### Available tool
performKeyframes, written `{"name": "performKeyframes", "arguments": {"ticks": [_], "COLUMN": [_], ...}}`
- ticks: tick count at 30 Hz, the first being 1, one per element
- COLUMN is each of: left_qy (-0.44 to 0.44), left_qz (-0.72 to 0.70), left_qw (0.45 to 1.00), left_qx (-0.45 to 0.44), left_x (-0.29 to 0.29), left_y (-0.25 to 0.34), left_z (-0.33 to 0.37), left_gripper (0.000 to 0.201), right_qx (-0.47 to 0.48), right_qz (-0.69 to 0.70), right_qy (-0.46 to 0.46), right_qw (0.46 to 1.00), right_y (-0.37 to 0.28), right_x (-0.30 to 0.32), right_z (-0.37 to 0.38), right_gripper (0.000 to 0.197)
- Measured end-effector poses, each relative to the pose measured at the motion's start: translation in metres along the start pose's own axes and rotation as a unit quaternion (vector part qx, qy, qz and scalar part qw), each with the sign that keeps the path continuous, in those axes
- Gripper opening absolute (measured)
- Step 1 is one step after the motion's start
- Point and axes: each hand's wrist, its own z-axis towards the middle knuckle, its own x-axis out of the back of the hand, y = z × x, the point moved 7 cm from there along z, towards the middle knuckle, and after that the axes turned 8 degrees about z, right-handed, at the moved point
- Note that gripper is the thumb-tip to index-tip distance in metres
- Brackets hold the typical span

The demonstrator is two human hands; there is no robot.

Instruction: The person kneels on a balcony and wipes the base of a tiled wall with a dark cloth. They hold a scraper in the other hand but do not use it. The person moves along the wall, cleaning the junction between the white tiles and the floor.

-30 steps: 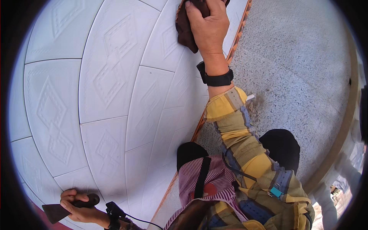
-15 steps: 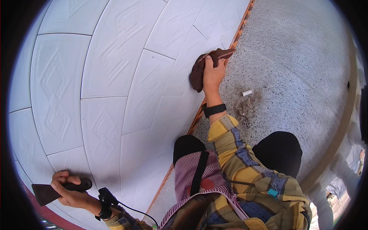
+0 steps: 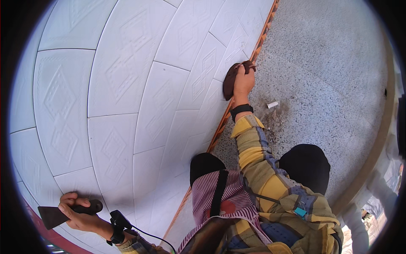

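Left hand: located at 7 o'clock in the view, low against the white embossed wall tiles. The fingers are clenched around the dark handle of a scraper. The flat blade of the scraper points toward 9 o'clock, past the thumb side of the hand. A black wrist strap with a thin cable sits just behind the hand, toward 5 o'clock from it.

Wall tiles: large square panels with raised diamond relief, filling the field from 8 o'clock through 12 o'clock. Grout lines between panels are visible and bend with the lens.

Orange border strip: runs along the foot of the wall from 12 o'clock down to 6 o'clock, between the tiles and the speckled grey floor.

Right hand: located just above centre, toward 12 o'clock. It grasps a brown cloth and presses it against the lowest tile course, touching the wall just beside the orange border strip. The cloth lies on the 9 o'clock side of the hand and folds over the fingertips at the top. A black wristband sits at the wrist, followed by a yellow checked sleeve running to 5 o'clock.

Floor items: a small white stub lies at 3 o'clock of the wristband, near it but not touching. A patch of loose debris lies directly below the stub, toward 6 o'clock.

Lower field: two dark knees at 5 o'clock and a striped garment at 6 o'clock.
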Motion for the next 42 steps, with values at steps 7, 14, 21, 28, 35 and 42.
{"name": "performKeyframes", "arguments": {"ticks": [7, 14, 21, 28, 35, 42], "left_qy": [-0.011, -0.014, -0.002, -0.011, -0.009, -0.022], "left_qz": [-0.012, -0.009, -0.002, -0.009, -0.029, -0.04], "left_qw": [1.0, 1.0, 1.0, 1.0, 1.0, 0.999], "left_qx": [0.017, 0.005, 0.014, 0.013, 0.005, 0.012], "left_x": [0.002, -0.001, -0.003, -0.001, -0.001, 0.0], "left_y": [-0.007, 0.0, 0.004, 0.0, 0.0, -0.003], "left_z": [0.002, -0.001, -0.003, -0.002, -0.003, -0.003], "left_gripper": [0.047, 0.048, 0.048, 0.048, 0.047, 0.042], "right_qx": [0.049, 0.314, 0.502, 0.277, 0.16, 0.382], "right_qz": [0.012, 0.252, 0.286, 0.269, 0.068, 0.046], "right_qy": [-0.048, -0.225, -0.296, -0.081, -0.074, -0.172], "right_qw": [0.998, 0.887, 0.761, 0.919, 0.982, 0.907], "right_y": [-0.026, -0.196, -0.265, -0.149, -0.104, -0.207], "right_x": [0.01, 0.023, 0.025, -0.014, 0.0, 0.006], "right_z": [-0.016, -0.084, -0.238, -0.075, -0.044, -0.142], "right_gripper": [0.035, 0.03, 0.042, 0.025, 0.035, 0.059]}}
